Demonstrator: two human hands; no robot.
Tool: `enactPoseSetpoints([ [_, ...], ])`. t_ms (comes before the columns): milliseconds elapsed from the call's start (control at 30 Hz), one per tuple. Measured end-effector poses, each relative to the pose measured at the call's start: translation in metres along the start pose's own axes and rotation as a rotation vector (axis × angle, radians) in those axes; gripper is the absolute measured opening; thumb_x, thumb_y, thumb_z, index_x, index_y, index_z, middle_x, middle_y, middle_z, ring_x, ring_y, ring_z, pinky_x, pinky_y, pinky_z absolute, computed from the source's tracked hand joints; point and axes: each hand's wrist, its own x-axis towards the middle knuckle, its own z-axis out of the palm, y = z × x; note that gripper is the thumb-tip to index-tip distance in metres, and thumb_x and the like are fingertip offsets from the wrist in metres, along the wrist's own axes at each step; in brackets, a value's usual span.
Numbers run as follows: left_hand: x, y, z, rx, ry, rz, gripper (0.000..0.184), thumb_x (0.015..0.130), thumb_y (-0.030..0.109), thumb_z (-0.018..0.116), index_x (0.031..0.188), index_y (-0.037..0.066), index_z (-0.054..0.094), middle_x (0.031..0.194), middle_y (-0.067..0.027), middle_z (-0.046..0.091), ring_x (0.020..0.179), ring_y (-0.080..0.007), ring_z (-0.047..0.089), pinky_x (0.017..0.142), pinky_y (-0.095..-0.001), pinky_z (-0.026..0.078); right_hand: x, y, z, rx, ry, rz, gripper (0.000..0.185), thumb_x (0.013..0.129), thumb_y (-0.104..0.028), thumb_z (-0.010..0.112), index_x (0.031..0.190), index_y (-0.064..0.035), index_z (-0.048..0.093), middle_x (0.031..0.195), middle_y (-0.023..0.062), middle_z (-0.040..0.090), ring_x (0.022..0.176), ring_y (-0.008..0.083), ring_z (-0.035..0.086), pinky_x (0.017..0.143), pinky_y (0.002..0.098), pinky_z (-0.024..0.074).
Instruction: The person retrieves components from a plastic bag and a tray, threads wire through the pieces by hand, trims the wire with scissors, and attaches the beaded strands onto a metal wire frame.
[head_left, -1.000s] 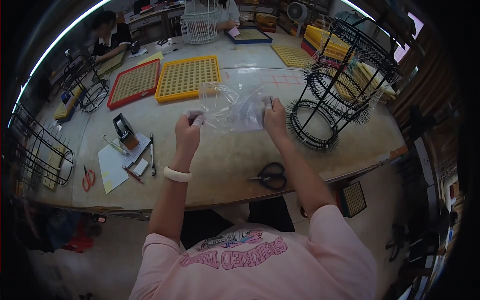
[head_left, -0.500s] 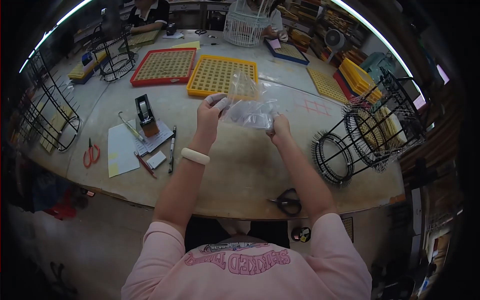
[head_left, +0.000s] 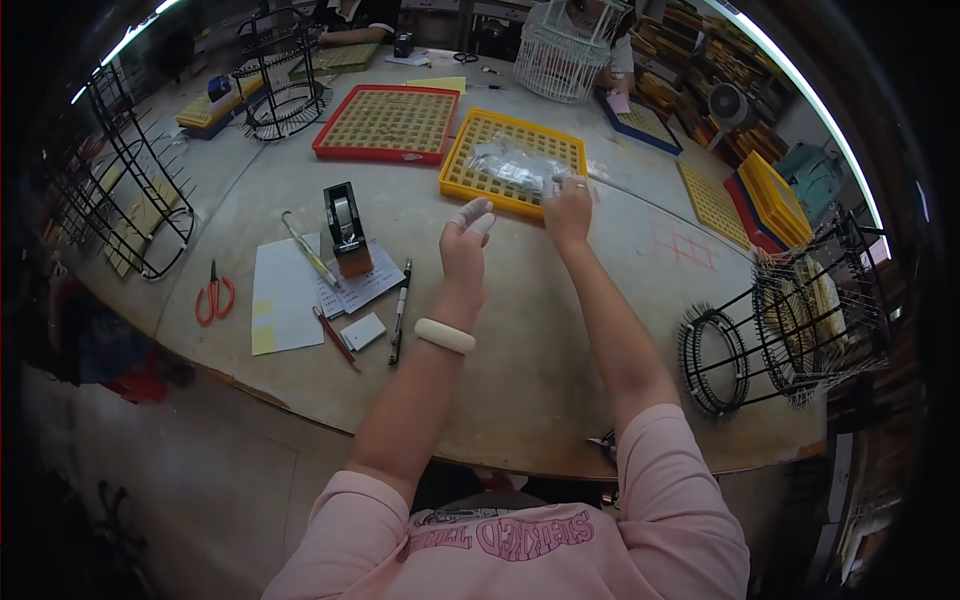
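Note:
A clear plastic bag (head_left: 515, 165) lies over the yellow grid tray (head_left: 460, 180). My right hand (head_left: 568, 208) pinches the bag's right end above the tray's right side. Short of the tray's front edge, my left hand (head_left: 465, 245) is raised with white coverings on its fingertips; it is apart from the bag, its thumb and fingers near each other, and nothing shows between them. Left of the yellow tray sits a red grid tray (head_left: 380, 122).
A tape dispenser (head_left: 347, 230), papers (head_left: 285, 295), pens and red-handled scissors (head_left: 214, 297) lie at the left. Black wire racks (head_left: 715, 360) stand at both sides. Dark scissors (head_left: 605, 443) are partly hidden by my right arm. Two people sit across the table, near a white cage (head_left: 567, 50).
The view has turned, shifting the table items. The bag, earlier held between both hands, now lies over the yellow tray. My left hand has let go; my right hand still holds it.

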Motion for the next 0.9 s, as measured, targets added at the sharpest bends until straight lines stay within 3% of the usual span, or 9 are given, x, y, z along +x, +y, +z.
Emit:
enactPoseSetpoints([
  [33,0.000,-0.001,0.000,0.000,0.006,-0.009,0.029,0.084,0.008,0.052,0.113,0.005,0.052,0.108,-0.0029,0.058,0.098,-0.0115,0.054,0.083,-0.0240,0.037,-0.008,-0.005,0.004,-0.003,-0.024,-0.183,0.025,0.074,-0.025,0.064,0.081,-0.0006,0.062,0.082,0.0173,0.059,0.087,0.0334,0.055,0.075,0.0402,0.0441],
  [67,-0.001,-0.003,0.001,0.029,0.014,-0.004,0.027,0.083,0.007,0.052,0.110,0.005,0.054,0.106,-0.0027,0.059,0.096,-0.0114,0.055,0.081,-0.0238,0.038,-0.015,-0.008,0.007,-0.005,-0.034,-0.178,0.025,0.074,-0.025,0.064,0.081,-0.0006,0.062,0.082,0.0173,0.059,0.087,0.0334,0.055,0.075,0.0402,0.0441],
  [133,-0.004,-0.002,0.001,0.060,0.024,-0.005,0.026,0.082,0.006,0.052,0.108,0.006,0.056,0.104,-0.0025,0.060,0.094,-0.0112,0.055,0.079,-0.0236,0.038,-0.023,-0.017,0.003,-0.088,-0.154,-0.369,0.025,0.076,-0.028,0.063,0.077,-0.0031,0.063,0.084,0.0152,0.060,0.087,0.0304,0.054,0.078,0.0397,0.0426],
  [400,-0.016,0.005,0.009,0.126,0.046,-0.052,0.022,0.080,0.004,0.052,0.101,0.005,0.058,0.099,-0.0031,0.062,0.090,-0.0103,0.056,0.076,-0.0236,0.039,0.007,0.030,0.014,-0.220,-0.173,-0.141,0.025,0.076,-0.028,0.064,0.079,-0.0037,0.064,0.087,0.0146,0.061,0.088,0.0297,0.053,0.081,0.0399,0.0403],
  [533,-0.021,0.001,0.016,0.152,0.013,-0.011,0.022,0.081,0.001,0.051,0.101,0.004,0.059,0.099,-0.0042,0.062,0.088,-0.0102,0.056,0.074,-0.0221,0.040,0.022,0.024,0.019,-0.476,-0.082,0.025,0.021,0.074,-0.017,0.060,0.091,-0.0053,0.062,0.093,0.0147,0.060,0.096,0.0283,0.051,0.084,0.0403,0.0385],
  [700,-0.025,-0.001,0.019,0.177,0.037,0.174,0.020,0.081,-0.003,0.050,0.099,-0.001,0.058,0.095,-0.0047,0.060,0.085,-0.0099,0.055,0.077,-0.0220,0.043,0.029,-0.053,0.062,0.004,-0.199,-0.404,0.029,0.072,-0.013,0.058,0.099,-0.0049,0.061,0.096,0.0161,0.060,0.097,0.0296,0.053,0.083,0.0422,0.0389],
  [767,-0.026,-0.001,0.018,0.210,0.057,0.226,0.018,0.082,-0.003,0.050,0.099,-0.002,0.058,0.095,-0.0047,0.060,0.085,-0.0097,0.055,0.077,-0.0222,0.043,0.033,-0.083,0.088,-0.006,-0.359,-0.406,0.031,0.074,-0.017,0.058,0.103,-0.0055,0.060,0.098,0.0168,0.060,0.097,0.0299,0.053,0.084,0.0429,0.0385],
  [900,-0.025,-0.002,0.016,0.263,0.075,0.342,0.017,0.084,-0.001,0.050,0.098,-0.002,0.058,0.094,-0.0048,0.059,0.085,-0.0091,0.054,0.078,-0.0217,0.043,0.023,-0.119,0.120,0.096,-0.291,-0.185,0.032,0.076,-0.023,0.060,0.103,-0.0055,0.058,0.099,0.0181,0.059,0.099,0.0300,0.052,0.086,0.0441,0.0374],
])
